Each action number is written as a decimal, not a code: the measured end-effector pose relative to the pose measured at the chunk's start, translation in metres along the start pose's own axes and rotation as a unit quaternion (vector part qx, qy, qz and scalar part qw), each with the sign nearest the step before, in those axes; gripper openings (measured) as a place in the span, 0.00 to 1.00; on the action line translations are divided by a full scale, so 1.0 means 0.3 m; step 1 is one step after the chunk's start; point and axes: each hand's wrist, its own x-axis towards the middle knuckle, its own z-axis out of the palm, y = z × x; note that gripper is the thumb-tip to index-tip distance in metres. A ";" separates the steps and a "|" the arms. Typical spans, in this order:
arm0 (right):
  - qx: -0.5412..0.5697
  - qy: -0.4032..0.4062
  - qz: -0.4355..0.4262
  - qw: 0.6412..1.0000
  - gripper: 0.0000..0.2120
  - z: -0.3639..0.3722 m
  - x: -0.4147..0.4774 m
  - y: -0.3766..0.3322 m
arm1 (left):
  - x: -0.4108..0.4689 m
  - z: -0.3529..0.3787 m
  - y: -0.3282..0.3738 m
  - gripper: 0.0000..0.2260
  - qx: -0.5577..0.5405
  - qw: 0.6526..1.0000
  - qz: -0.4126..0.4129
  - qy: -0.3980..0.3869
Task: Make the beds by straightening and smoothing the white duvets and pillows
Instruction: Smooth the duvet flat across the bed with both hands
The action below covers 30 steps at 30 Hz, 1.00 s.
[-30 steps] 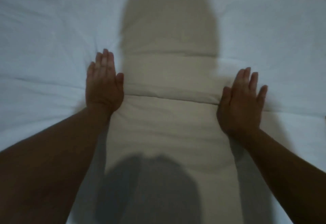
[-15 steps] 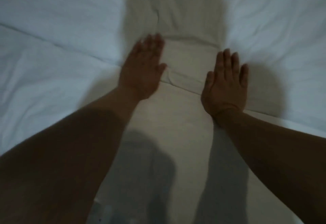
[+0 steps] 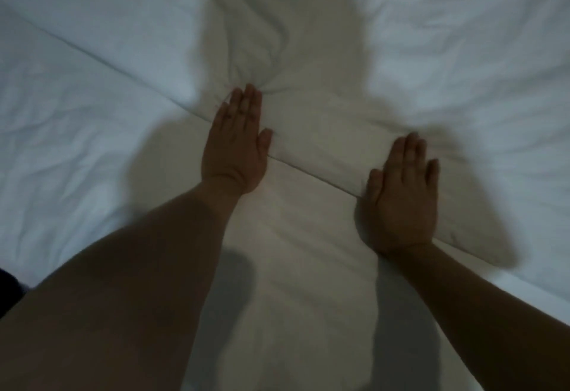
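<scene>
Scene: A white duvet (image 3: 92, 150) filled the head camera's whole view, bright at both sides and dimmed through the middle by the person's shadow (image 3: 324, 60).
Left hand: The left hand (image 3: 236, 144) lay flat on the duvet, palm down, fingers straight and close together, grasping nothing.
Right hand: The right hand (image 3: 402, 202) also pressed flat, palm down, fingers extended and thumb slightly apart, holding nothing; it sat lower and well apart from the left.
Padded edge: A raised edge (image 3: 314, 175) ran diagonally from upper left to lower right, passing under both hands. Whether the layer beyond it was a pillow or a fold of the duvet could not be told.
Creases: A bunch of creases (image 3: 265, 60) gathered just beyond the left fingertips and rose toward the top of the view.
Forearms: Both bare forearms reached in from the bottom corners.
Lower left edge: A dark patch (image 3: 7, 292) showed, too dim to identify.
</scene>
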 end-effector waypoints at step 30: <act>-0.060 -0.026 -0.052 0.997 0.33 0.266 0.223 -0.390 | -0.014 0.119 -0.024 0.30 0.004 1.000 -0.017 0.012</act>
